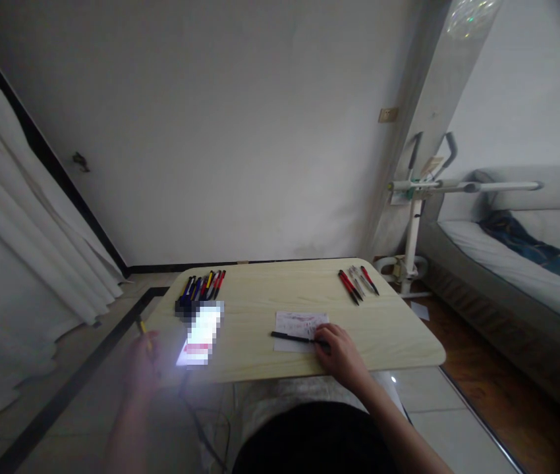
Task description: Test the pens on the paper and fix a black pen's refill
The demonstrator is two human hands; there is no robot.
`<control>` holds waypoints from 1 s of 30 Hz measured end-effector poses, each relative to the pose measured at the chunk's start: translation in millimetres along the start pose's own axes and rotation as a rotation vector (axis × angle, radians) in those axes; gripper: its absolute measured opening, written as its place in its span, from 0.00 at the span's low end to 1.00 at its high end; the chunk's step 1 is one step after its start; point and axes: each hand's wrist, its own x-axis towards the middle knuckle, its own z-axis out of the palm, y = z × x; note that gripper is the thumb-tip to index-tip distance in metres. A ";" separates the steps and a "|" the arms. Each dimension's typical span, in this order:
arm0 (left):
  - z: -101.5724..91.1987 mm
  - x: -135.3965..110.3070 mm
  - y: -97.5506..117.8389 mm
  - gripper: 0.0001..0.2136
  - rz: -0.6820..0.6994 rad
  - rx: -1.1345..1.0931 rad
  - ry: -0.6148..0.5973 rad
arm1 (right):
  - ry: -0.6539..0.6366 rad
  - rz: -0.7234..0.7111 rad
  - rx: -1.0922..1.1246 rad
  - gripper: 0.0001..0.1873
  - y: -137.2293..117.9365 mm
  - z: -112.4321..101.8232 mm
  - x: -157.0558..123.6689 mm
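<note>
My left hand (141, 362), smeared by motion, is off the table's left edge. Its fingers are closed on a yellow pen (144, 330) with a dark end that points up. On the right, my right hand (338, 352) rests on the table at the front, closed round the right end of a black pen (290, 337). That pen lies almost level across a small sheet of paper (287, 322) covered with scribbled marks. Part of the sheet's right side is hidden under my fingers.
The pale wooden table (255, 289) has rounded corners. A row of several pens (205, 284) lies at its back left, beside a bright, pixelated phone-like screen (203, 334). More pens (349, 286) lie at the back right. A cable (201, 428) hangs below the front edge.
</note>
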 end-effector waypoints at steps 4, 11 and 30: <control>-1.9 1.7 -3.1 0.08 -0.006 -0.125 -0.034 | -0.009 -0.023 0.004 0.09 3.5 2.5 -0.5; -5.5 8.7 -12.2 0.09 -0.055 -0.206 -0.051 | -0.012 -0.026 -0.007 0.09 5.5 5.8 0.1; -5.1 8.8 -13.0 0.08 0.043 -0.105 -0.026 | -0.024 -0.022 -0.011 0.08 6.3 6.3 0.1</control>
